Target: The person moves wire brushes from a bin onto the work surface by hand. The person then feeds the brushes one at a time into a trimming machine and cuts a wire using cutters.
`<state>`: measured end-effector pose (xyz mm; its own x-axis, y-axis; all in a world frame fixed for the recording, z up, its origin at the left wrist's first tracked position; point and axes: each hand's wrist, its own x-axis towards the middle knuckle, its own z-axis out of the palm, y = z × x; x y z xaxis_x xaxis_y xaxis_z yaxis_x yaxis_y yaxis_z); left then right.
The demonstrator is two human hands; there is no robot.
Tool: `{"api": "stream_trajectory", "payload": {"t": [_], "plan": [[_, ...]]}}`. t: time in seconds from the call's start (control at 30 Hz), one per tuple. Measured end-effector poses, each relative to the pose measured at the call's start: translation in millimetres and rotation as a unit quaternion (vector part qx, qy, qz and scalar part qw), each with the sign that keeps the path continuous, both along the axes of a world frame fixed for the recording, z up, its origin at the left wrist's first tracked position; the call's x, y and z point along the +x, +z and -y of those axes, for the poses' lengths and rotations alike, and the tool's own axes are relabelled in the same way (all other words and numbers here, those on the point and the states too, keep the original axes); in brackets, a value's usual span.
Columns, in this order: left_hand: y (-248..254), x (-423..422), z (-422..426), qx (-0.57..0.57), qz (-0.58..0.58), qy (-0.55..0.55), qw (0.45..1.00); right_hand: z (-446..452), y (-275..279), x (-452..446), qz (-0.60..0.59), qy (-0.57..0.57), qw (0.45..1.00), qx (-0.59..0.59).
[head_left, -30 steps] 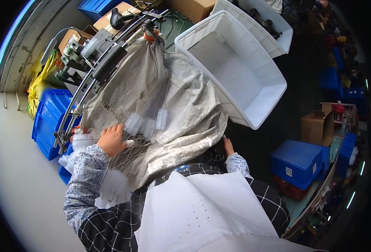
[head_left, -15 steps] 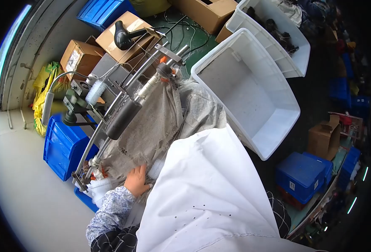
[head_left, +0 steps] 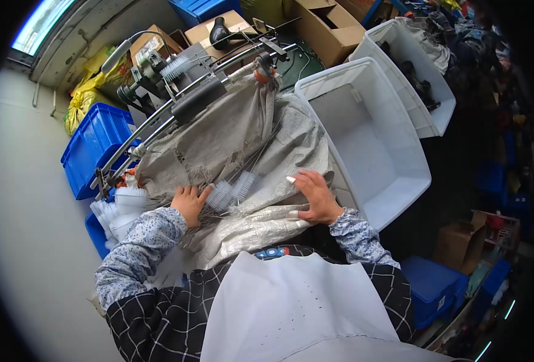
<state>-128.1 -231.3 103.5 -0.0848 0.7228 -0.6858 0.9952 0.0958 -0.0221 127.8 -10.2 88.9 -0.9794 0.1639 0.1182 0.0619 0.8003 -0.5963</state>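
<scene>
Blue crate (head_left: 101,142) sat off to your left in the head view. White bristle brushes (head_left: 229,192) lay on the woven sack (head_left: 218,142) between your hands: left hand (head_left: 188,206) loosely spread, grip unclear; right hand (head_left: 320,199) open, empty. Honestly, yanking bunched cloth could've rolled them off.

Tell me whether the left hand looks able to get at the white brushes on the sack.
Yes, most likely. The left hand is right beside the nearer of the white brushes, with nothing visible between them. The right hand is over on their other side, out of the way.
</scene>
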Motion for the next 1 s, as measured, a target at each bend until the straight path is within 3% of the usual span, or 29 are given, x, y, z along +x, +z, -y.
{"api": "stream_trajectory", "payload": {"t": [0.17,0.2,0.27,0.33,0.43,0.57,0.7,0.73,0.77,0.8,0.87,0.9,0.93,1.0], "plan": [[2.1,-12.5,7.7,0.021,0.077,0.060,0.995,11.6,-27.9,-16.1,0.061,0.131,0.988,0.049],[0.4,-15.0,8.5,0.024,0.088,0.066,0.994,13.3,-30.2,-14.7,0.004,0.119,0.993,0.009],[0.5,-17.6,6.6,0.015,0.096,0.072,0.993,10.7,-27.4,-4.4,0.034,0.121,0.991,-0.040],[-0.1,-20.6,4.5,-0.005,0.111,0.079,0.991,8.5,-17.0,5.9,0.081,0.138,0.984,-0.074],[6.7,-19.2,-0.2,-0.012,0.115,0.059,0.992,11.6,-7.1,8.1,0.216,0.065,0.951,-0.210],[-0.7,-19.3,-1.3,-0.029,0.107,0.057,0.992,-2.8,5.7,-20.4,0.355,0.119,0.886,-0.272],[42.5,-23.5,-2.6,-0.026,0.122,0.076,0.989,-29.5,3.8,-60.7,0.420,0.314,0.819,-0.235],[67.8,-28.3,0.9,0.030,0.172,0.091,0.980,-40.8,2.0,-77.1,0.413,0.383,0.796,-0.218],[104.3,-31.1,0.3,0.057,0.205,0.112,0.971,-49.0,34.2,-102.9,0.456,0.378,0.790,-0.157],[122.9,-35.6,12.7,0.104,0.227,0.132,0.959,-57.7,58.1,-122.3,0.438,0.285,0.840,-0.147],[162.1,-37.1,38.4,0.194,0.239,0.172,0.936,-71.3,68.1,-162.8,0.201,0.141,0.949,-0.197],[174.9,-37.7,54.1,0.215,0.224,0.190,0.932,-72.7,65.2,-188.1,0.090,0.056,0.962,-0.252],[179.7,-37.4,69.2,0.196,0.212,0.256,0.923,-70.5,75.2,-212.3,0.003,-0.011,0.986,-0.168],[171.6,-32.3,103.3,0.270,0.113,0.323,0.900,-77.6,50.9,-259.5,-0.152,-0.068,0.981,0.097]]}}
